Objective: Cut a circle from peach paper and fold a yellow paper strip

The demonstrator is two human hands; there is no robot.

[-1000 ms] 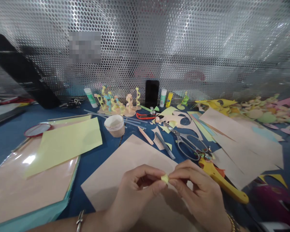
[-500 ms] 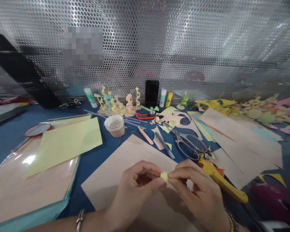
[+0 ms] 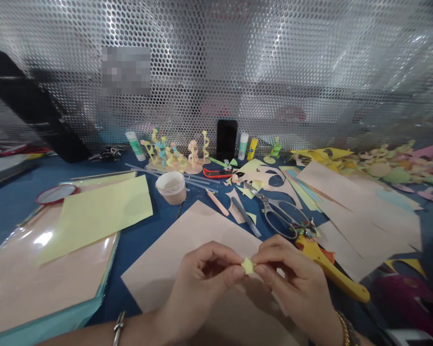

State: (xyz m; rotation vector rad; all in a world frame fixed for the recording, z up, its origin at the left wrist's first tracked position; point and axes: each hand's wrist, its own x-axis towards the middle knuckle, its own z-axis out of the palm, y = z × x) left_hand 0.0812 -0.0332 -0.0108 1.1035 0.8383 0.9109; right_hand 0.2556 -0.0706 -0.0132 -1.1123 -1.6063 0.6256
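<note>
A small crumpled piece of pale yellow paper (image 3: 248, 265) is pinched between the fingertips of my left hand (image 3: 204, 283) and my right hand (image 3: 296, 283). Both hands hover just above a large sheet of peach paper (image 3: 191, 245), and their shadows fall on it. The fingers hide part of the yellow piece. To the right of my right hand lie steel scissors with dark handles (image 3: 277, 215) and a yellow-handled craft tool (image 3: 328, 269).
Blue tabletop (image 3: 144, 240). Left: pale yellow sheet (image 3: 94, 216) on a plastic-covered paper stack. Ahead: paper cup (image 3: 171, 187), glue sticks (image 3: 135, 145), black phone (image 3: 226, 140), red cutter (image 3: 216, 173), paper curl models (image 3: 166, 151). Right: overlapping peach sheets (image 3: 368, 216). Behind: perforated metal screen (image 3: 274, 72).
My fingers have rolled and reshaped the yellow piece, which now looks flatter with small points. Both hands have shifted slightly; the items on the table stay in place.
</note>
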